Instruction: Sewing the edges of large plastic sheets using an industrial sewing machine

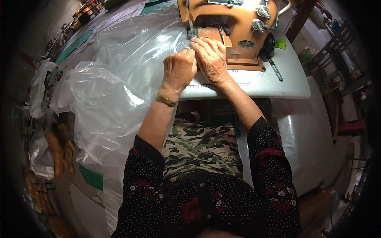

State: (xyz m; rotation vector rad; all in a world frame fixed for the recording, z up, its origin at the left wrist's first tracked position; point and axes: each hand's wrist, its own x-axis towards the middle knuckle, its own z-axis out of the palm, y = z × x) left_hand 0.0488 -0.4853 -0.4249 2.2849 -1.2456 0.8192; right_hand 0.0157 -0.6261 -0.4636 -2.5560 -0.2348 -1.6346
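A clear plastic sheet point(119, 85) spreads in folds over the left of the sewing table and hangs off its front edge. My left hand point(179, 70), with a watch point(166, 100) at the wrist, is closed in a fist on the sheet's right edge. Beside it, my right hand point(211, 59) lies palm down, fingers stretched toward the needle area of an orange-brown sewing machine point(238, 29). The two hands touch or nearly touch. The presser foot point(191, 32) stands just beyond my right fingertips, which partly hide the stitching spot.
The pale table point(283, 89) has a printed ruler scale near its front edge. A slotted metal plate point(275, 70) lies right of the machine, near its handwheel point(268, 43). Camouflage cloth point(200, 150) covers my lap. More plastic sheeting point(305, 131) hangs at the right.
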